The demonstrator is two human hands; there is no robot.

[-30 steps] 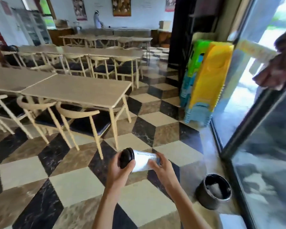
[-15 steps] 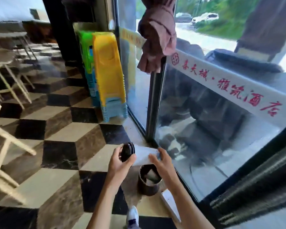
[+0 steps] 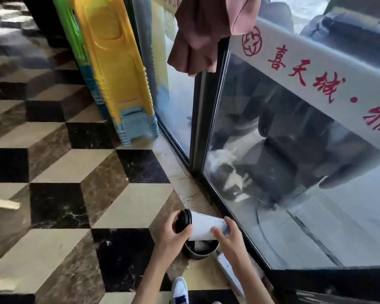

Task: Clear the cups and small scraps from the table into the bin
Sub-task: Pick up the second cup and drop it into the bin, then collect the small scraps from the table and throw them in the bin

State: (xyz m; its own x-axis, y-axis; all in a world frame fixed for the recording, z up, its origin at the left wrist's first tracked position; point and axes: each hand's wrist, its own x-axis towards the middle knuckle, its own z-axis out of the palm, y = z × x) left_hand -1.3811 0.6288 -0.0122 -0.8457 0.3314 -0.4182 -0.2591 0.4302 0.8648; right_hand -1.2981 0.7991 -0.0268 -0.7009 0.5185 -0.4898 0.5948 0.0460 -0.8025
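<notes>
A white paper cup [image 3: 203, 226] with a black lid [image 3: 184, 220] lies sideways between both my hands, directly above a small dark round bin [image 3: 201, 250] on the floor. My left hand [image 3: 171, 234] grips the lidded end. My right hand [image 3: 227, 234] holds the cup's base end. Pale scraps show inside the bin, whose far rim the cup and hands hide.
The bin stands against a glass door [image 3: 294, 172] with a black frame [image 3: 203, 119]. A stack of yellow, green and blue plastic stools [image 3: 116, 69] leans at the back. A brownish cloth [image 3: 206, 34] hangs above. My shoe [image 3: 180, 290] is near the bin.
My view swung from the dining tables to the glass door and closed in on the bin. Both hands kept the cup and now hold it right over the bin.
</notes>
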